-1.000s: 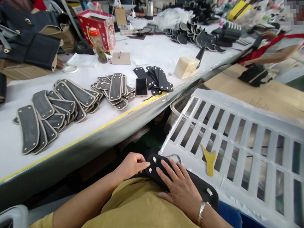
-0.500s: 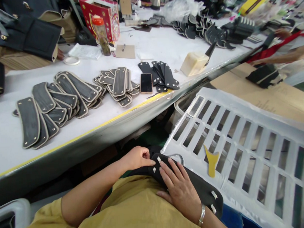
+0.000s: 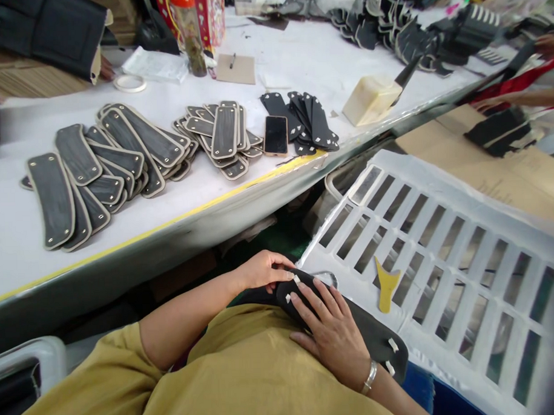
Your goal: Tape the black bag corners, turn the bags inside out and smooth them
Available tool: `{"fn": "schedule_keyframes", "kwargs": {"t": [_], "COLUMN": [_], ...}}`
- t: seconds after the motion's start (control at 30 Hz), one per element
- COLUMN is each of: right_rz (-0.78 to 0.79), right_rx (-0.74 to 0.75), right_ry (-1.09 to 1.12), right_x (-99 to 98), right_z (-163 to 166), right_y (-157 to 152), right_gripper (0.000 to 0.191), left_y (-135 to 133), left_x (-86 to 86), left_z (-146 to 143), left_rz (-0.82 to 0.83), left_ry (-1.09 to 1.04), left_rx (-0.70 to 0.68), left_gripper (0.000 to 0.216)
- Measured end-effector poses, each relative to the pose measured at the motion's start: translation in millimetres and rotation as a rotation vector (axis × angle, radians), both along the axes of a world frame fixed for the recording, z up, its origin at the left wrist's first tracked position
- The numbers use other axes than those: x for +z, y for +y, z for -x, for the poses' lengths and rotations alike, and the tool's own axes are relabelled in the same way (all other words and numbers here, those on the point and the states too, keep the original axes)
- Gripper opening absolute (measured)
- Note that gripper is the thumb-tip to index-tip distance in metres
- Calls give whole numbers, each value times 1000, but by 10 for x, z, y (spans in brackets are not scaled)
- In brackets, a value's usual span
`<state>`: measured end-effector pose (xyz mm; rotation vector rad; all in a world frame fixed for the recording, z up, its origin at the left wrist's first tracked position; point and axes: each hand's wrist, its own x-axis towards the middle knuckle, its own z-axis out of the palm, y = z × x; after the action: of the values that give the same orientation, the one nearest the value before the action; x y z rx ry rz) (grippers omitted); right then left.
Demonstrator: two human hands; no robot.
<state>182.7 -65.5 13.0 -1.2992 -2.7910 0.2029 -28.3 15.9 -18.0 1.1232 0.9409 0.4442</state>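
A long black panel (image 3: 379, 334) with rounded ends lies across my lap, with small white tabs (image 3: 393, 345) near its ends. My left hand (image 3: 265, 271) is closed at the panel's near-left end, thumb and forefinger by the upper white tab (image 3: 297, 279). Whether it pinches the tab or only the panel's edge is hard to see. My right hand (image 3: 333, 332) lies flat on the panel with the fingers stretched out, pressing down just right of the tabs. A silver bracelet (image 3: 370, 377) circles that wrist.
On the white table (image 3: 168, 217) lie trimmed dark panels (image 3: 52, 200) in piles, a phone (image 3: 275, 135), black tabbed panels (image 3: 317, 121) and a pale block (image 3: 371, 100). To my right, a slotted white crate (image 3: 442, 256) carries a yellow forked piece (image 3: 387, 285). Another person's arm (image 3: 543, 96) shows far right.
My left hand has shifted up and right along the panel's end, its forefinger now reaching to the far edge by the upper tab. My right hand stays flat. The view has tilted slightly down.
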Motion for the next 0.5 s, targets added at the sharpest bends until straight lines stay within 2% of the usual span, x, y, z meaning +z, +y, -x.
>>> {"fn": "schedule_keyframes", "kwargs": {"t": [0.17, 0.33, 0.5], "right_rz": [7, -7, -19], "right_rx": [-1, -4, -5], "right_ry": [11, 17, 28], "right_x": [14, 6, 2], "right_z": [18, 26, 14], "right_y": [3, -2, -21], "right_gripper": [55, 55, 55], "left_y": [-47, -115, -223], "left_x": [-32, -27, 84], "left_z": [26, 118, 30], "left_rz": [-17, 35, 2], "left_ry": [-10, -69, -3], "left_rx": [-10, -80, 23], "left_gripper": [40, 55, 49]}}
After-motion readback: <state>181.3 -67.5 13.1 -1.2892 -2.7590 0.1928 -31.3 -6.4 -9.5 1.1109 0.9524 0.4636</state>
